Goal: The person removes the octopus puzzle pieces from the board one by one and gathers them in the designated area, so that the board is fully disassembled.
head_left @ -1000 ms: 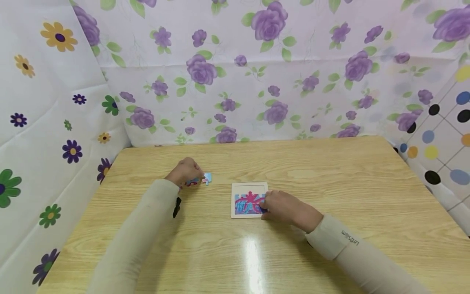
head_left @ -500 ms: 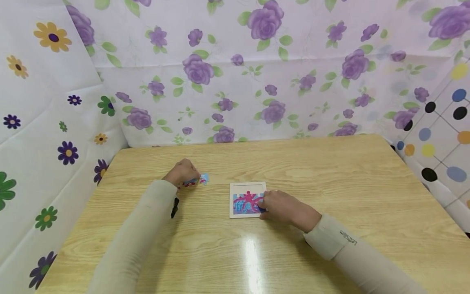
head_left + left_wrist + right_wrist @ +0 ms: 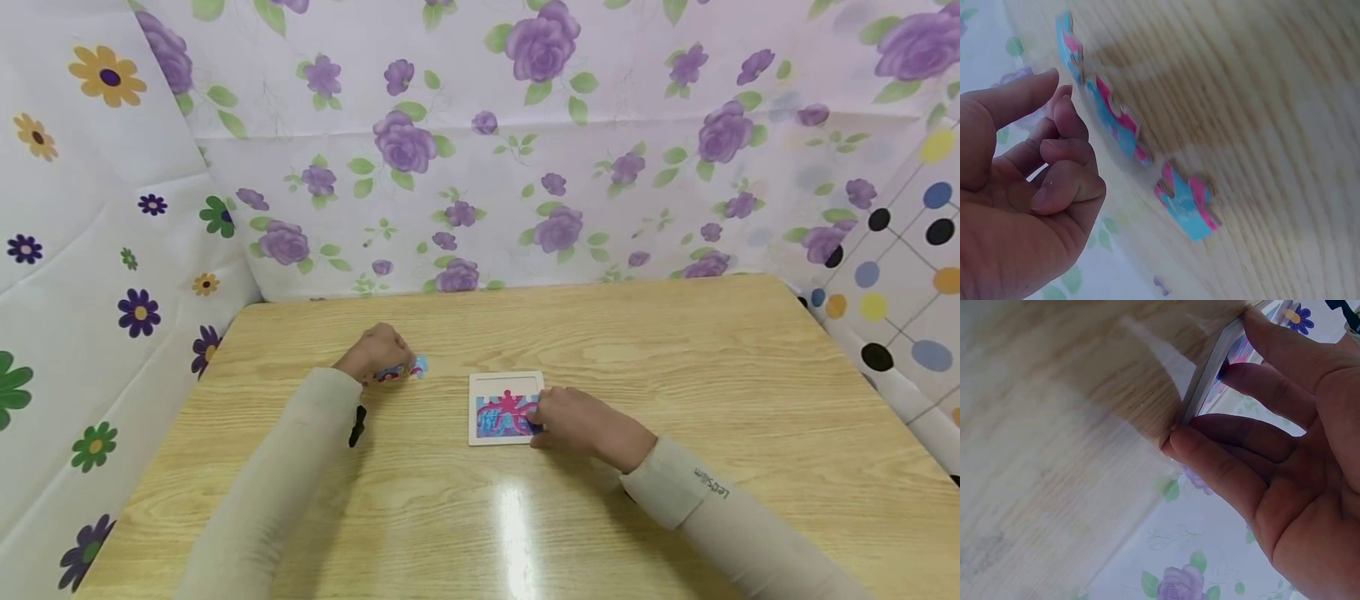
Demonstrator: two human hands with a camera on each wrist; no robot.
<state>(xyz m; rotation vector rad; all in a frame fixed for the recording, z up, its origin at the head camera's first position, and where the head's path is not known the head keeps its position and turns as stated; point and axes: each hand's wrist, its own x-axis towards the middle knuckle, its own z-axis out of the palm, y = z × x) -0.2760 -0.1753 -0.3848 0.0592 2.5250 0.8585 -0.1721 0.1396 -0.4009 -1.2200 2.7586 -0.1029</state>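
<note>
My left hand (image 3: 378,348) is at the left of the table, its fingers loosely curled, with the fingertips close to a light blue and pink jigsaw piece (image 3: 418,367). In the left wrist view, nothing shows between the thumb and index finger; that piece (image 3: 1069,47) lies just past their tips, and whether they touch it is unclear. Two more pieces, a middle one (image 3: 1113,119) and a nearer one (image 3: 1186,203), lie in a row. My right hand (image 3: 573,421) grips the right edge of a white-framed puzzle board (image 3: 475,408), one finger over the pink octopus picture (image 3: 510,408), whose upper part is bare.
The wooden table (image 3: 637,350) carries the board and pieces. Behind it hangs a purple-flowered cloth (image 3: 487,208), with a daisy-print cloth (image 3: 90,250) at left and a dotted one (image 3: 900,275) at right.
The piece by my left fingertips has turned and shifted slightly. My left fingers have moved a little beside it. My right hand keeps its hold on the board.
</note>
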